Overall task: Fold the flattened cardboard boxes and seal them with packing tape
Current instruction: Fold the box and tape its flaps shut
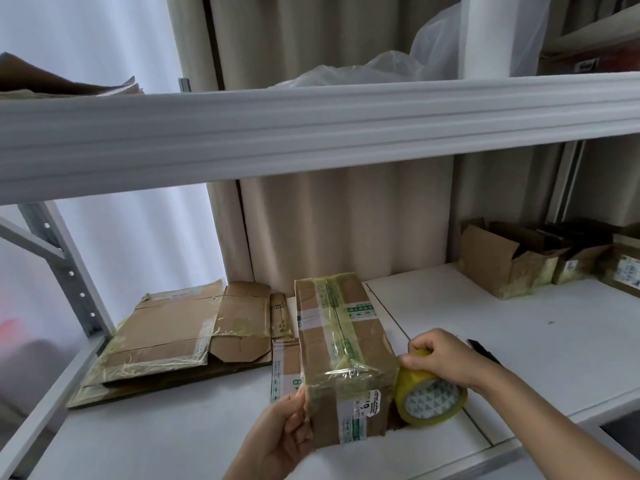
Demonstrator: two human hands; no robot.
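Flattened boxes (180, 336) left; open boxes (509, 263) far right.

The folded cardboard box (341, 358) stands on my shelf, brown, closed, wrapped in yellowish clear tape and green-printed strips, a white label on its near face. My yellow tape roll (429, 393) touches its right side. Flattened boxes (173, 336) lie stacked well to its left.
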